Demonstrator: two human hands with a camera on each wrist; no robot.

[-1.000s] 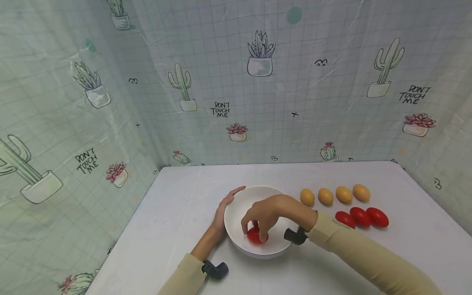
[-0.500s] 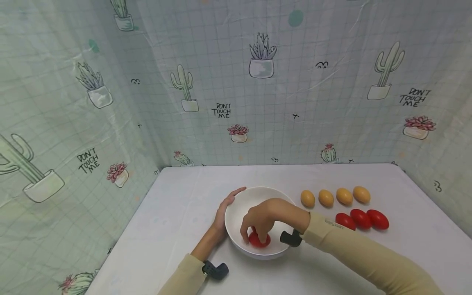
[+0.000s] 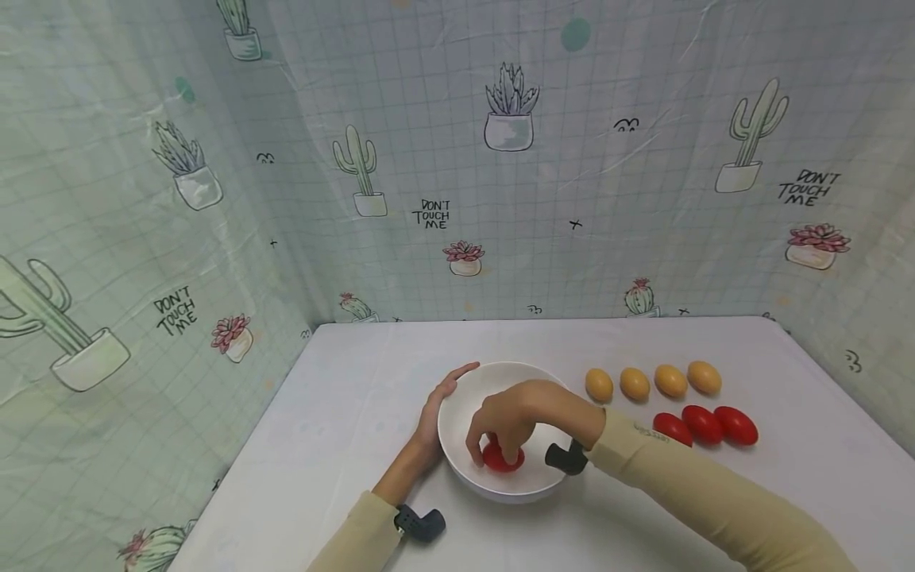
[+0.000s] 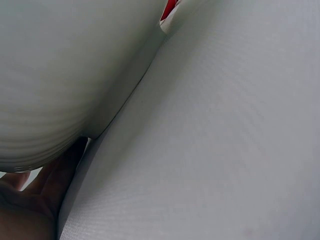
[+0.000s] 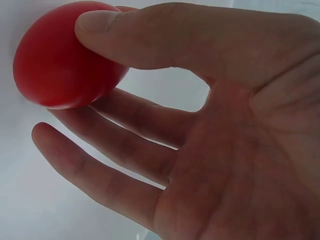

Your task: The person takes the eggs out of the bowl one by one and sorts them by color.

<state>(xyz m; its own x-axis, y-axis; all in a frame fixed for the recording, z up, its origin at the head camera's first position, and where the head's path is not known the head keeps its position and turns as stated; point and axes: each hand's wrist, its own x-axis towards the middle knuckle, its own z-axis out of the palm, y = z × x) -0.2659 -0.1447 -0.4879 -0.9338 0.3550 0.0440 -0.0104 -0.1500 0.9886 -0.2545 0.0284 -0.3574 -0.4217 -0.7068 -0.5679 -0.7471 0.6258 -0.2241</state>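
Note:
In the head view, my right hand reaches down into a white bowl. Thumb and fingertips pinch a smooth red egg low inside it. The right wrist view has the red egg closer: the thumb lies over it, other fingers support it from the far side, and one finger stands clear. My left hand rests along the left outside of the bowl, its fingers stretched along the wall. From the left wrist, part of this hand shows against the outer bowl wall.
Several yellow eggs form a row on the white table, right of the bowl. In front of them lie three more red eggs, one partly behind my right sleeve. A cactus-print sheet stands behind and left of the table.
Over the past second the right hand and the red egg have shifted slightly lower and to the right within the bowl. The left hand keeps its place on the bowl.

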